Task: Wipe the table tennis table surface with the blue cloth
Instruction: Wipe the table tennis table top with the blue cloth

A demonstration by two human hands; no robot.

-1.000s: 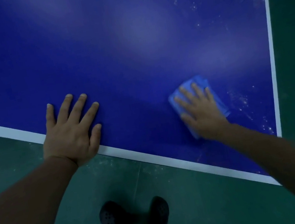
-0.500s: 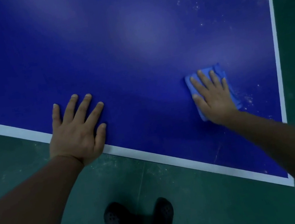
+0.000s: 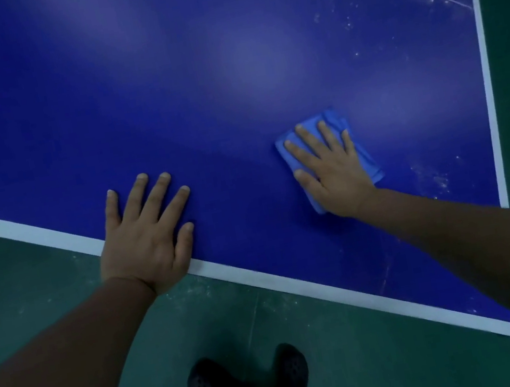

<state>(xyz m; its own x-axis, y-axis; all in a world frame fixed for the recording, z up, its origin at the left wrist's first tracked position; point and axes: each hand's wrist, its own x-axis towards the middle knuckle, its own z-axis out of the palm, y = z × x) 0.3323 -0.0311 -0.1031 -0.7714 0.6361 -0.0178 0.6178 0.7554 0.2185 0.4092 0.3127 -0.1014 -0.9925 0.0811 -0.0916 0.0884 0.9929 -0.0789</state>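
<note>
We begin with the table tennis table (image 3: 159,74), whose dark blue surface fills most of the head view; a white edge line (image 3: 34,232) runs along its near side and another up its right side. Below it we see the green floor (image 3: 28,299) and a pair of dark perforated shoes (image 3: 248,383). Pale dust specks (image 3: 433,177) remain on the surface near the right edge line, to the right of the cloth. Our left hand (image 3: 146,238) lies flat with fingers spread and straight, its heel across the near white line (it holds nothing). Our right hand (image 3: 331,173) presses palm-down, fingers straight and slightly apart, on the blue cloth (image 3: 366,161). The folded cloth lies directly beneath this hand, flat on the table, with its margins showing beyond the fingertips, left of the forefinger and along the little-finger side.
</note>
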